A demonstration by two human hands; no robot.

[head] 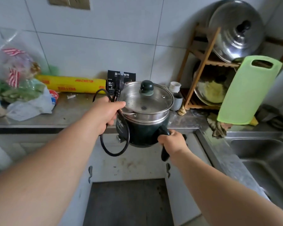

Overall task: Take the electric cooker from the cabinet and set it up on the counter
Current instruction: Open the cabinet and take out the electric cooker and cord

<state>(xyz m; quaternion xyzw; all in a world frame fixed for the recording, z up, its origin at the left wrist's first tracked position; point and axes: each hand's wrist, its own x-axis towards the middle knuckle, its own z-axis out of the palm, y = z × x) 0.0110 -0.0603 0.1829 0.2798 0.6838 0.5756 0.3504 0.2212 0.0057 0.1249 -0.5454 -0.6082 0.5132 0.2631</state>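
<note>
So the steel counter [69, 115] runs along the tiled wall and turns the corner into the sink [258, 154] on the right, with the white cabinet [129, 167] underneath, its doors swung open onto a dark opening. Up in the right corner there's a wooden rack [201, 66] with a big steel lid [235, 30] leaning on its top shelf, and a light green cutting board [247, 92] propped against its front. Far left on the counter is a heap of plastic bags [18, 88], and beside them a yellow roll of cling film [72, 86] lies along the wall, next to a black packet [121, 75] standing up. Now the main thing: the electric cooker [142, 129], dark green with a steel steamer tier [145, 111] and a glass lid [145, 98] on top, is held in the air right at the front edge of the counter, its base lower than the countertop and out in front of the cabinet, not resting on anything I can see. The right hand [171, 142] is wrapped tight around the cooker's black handle [164, 144], which pokes out below the fist. The left hand [106, 111] is up against the cooker's left side at the steamer rim, fingers closed around the black power cord [114, 144], which loops down under the hand while the plug [118, 88] sticks up above it.
</note>
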